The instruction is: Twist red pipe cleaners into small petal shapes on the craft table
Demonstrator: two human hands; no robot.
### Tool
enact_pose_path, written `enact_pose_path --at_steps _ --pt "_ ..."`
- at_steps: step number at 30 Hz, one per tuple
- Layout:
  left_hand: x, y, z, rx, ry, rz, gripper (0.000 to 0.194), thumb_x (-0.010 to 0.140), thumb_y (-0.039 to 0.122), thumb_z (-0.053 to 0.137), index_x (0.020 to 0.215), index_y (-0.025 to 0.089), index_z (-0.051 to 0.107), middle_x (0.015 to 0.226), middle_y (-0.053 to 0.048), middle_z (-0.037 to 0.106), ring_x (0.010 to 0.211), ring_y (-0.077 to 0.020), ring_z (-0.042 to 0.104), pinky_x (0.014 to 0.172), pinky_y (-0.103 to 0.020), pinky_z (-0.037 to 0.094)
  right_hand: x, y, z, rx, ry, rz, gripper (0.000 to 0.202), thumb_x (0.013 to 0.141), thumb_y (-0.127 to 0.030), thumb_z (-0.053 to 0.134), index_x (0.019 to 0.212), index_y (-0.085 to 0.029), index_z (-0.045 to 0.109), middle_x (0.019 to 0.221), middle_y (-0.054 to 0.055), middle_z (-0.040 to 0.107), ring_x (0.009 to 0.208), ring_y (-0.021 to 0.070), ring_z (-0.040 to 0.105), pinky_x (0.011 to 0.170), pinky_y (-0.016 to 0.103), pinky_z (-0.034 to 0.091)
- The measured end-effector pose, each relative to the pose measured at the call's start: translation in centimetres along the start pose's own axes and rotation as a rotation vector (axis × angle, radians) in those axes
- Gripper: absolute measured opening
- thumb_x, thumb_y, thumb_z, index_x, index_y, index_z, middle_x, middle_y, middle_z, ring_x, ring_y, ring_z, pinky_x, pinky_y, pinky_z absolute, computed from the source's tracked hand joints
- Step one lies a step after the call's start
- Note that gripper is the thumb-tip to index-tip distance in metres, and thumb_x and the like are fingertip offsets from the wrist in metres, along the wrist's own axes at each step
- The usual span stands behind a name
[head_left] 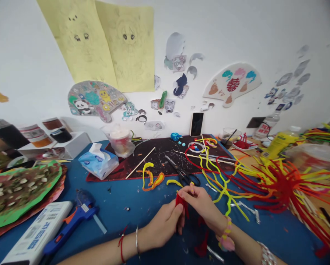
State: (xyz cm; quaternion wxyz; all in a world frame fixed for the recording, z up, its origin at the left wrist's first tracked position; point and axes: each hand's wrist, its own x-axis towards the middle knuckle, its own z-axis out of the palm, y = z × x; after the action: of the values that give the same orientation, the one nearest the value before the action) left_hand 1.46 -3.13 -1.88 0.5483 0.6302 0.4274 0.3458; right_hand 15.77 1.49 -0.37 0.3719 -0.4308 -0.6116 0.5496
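Blue tabletop (118, 208): hands (163, 222) (203, 204) pinch red material (178, 199) (scissors (183, 174) nearby).

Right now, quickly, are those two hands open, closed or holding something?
Left hand: closed, holding a red fuzzy piece.
Right hand: fingers bent at that piece's top; whether they grip it cannot be told.

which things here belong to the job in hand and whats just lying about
Likely the job: red fuzzy piece in left hand, right hand at its top; red and yellow fuzzy stems; black-handled metal scissors.

Apparently lying about: blue plastic tissue pack; rectangular black phone.
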Motion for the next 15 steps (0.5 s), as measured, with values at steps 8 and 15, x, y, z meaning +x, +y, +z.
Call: enact_pose_path --at_steps 8,15 --pt "1.1 -0.22 0.12 -0.334 0.011 -0.094 0.052 0.08 0.059 0.029 0.081 0.012 0.051 0.07 -0.007 0.058 0.052 -0.0124 0.054 0.046 -0.022 0.039 0.01 0.21 -0.04 0.087 0.028 0.021 0.029 0.072 -0.041 0.06 0.059 -0.015 0.059 0.052 -0.003 0.052 0.047 0.0091 0.045 0.049 0.023 0.036" --pt "0.98 -0.55 0.36 -0.49 -0.155 -0.095 0.041 0.08 0.054 0.037 0.082 0.014 0.043 0.07 -0.006 0.058 0.051 -0.0115 0.056 0.048 -0.022 0.04 -0.29 0.14 0.44 0.116 0.039 0.027 0.033 0.073 -0.044 0.058 0.054 -0.017 0.054 0.045 -0.004 0.049 0.048 0.0107 0.048 0.058 0.025 0.04"
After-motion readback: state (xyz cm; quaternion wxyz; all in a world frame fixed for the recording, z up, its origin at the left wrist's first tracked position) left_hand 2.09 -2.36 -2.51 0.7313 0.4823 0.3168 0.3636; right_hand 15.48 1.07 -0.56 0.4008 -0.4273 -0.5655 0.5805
